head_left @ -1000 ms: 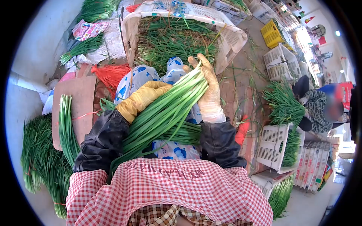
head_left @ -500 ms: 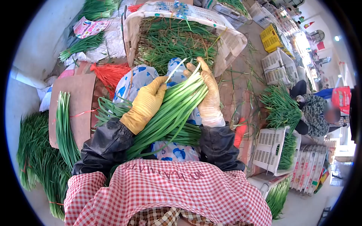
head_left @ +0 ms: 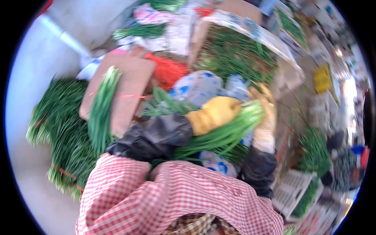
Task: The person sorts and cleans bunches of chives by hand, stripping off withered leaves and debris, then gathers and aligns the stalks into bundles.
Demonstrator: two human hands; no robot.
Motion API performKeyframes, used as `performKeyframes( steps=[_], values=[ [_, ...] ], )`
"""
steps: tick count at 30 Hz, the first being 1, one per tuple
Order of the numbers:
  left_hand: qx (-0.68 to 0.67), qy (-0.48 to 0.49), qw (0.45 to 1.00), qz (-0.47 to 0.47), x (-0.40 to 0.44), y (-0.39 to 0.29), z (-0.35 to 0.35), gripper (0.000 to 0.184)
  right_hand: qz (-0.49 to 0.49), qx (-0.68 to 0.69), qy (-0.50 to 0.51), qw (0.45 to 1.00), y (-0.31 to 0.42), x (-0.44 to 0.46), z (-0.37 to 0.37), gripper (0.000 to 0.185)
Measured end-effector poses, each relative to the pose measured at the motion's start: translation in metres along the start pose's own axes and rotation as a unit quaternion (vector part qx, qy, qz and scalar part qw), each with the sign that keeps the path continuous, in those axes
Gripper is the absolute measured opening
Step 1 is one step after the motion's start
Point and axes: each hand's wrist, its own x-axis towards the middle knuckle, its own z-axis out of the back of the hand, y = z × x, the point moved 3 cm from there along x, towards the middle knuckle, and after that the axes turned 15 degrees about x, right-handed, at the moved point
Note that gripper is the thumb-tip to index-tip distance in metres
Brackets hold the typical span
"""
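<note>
Both my hands wear yellowish gloves and are around one bunch of long green stalks (head_left: 225, 137) above my lap. My left hand (head_left: 214, 114) is wrapped over the bunch from the upper left. At the pale stalk ends, my right hand (head_left: 265, 117) holds the bunch from the right side. Left of my hands, a smaller bunch (head_left: 103, 107) lies on a brown board (head_left: 131, 84), with a red tie (head_left: 137, 96) beside it. More leaves (head_left: 166, 105) lie on my left forearm's far side.
A white crate (head_left: 288, 68) full of loose greens stands ahead, near red strands (head_left: 168, 70). Large tied bunches (head_left: 68, 129) are heaped at the left. At the right are a white crate (head_left: 291, 190), a yellow crate (head_left: 322, 79) and another person (head_left: 342, 172).
The view has turned left, shifting everything rightward and blurring it. My left hand, which held a single stalk up half a second ago, is back over the bunch.
</note>
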Motion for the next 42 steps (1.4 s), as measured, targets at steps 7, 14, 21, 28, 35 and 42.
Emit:
performKeyframes(
  steps=[7, 14, 21, 28, 35, 42],
  values=[
    [0.121, -0.064, 0.985, -0.102, -0.096, -0.023, 0.074, 0.106, 0.058, -0.048, 0.072, 0.995, 0.005, -0.017, -0.074, 0.047],
    [0.055, -0.223, 0.972, -0.04, -0.144, -0.005, 0.108, 0.098, 0.006, -0.042, 0.317, 0.948, -0.005, 0.001, -0.181, 0.051],
    [0.121, -0.308, 0.943, 0.036, -0.217, 0.038, 0.189, 0.067, -0.214, 0.1, 0.43, 0.871, -0.107, 0.018, -0.273, 0.039],
    [-0.351, -0.147, 0.919, 0.106, -0.227, 0.082, 0.078, 0.055, -0.317, -0.01, 0.337, 0.886, -0.167, -0.01, -0.202, 0.051],
    [-0.475, -0.142, 0.863, 0.095, -0.215, 0.065, 0.036, 0.089, -0.335, -0.04, 0.279, 0.899, -0.164, -0.016, -0.185, 0.04],
    [-0.53, -0.167, 0.826, 0.092, -0.227, 0.088, 0.056, 0.065, -0.385, -0.012, 0.266, 0.884, -0.195, -0.019, -0.231, 0.054]
  ],
)
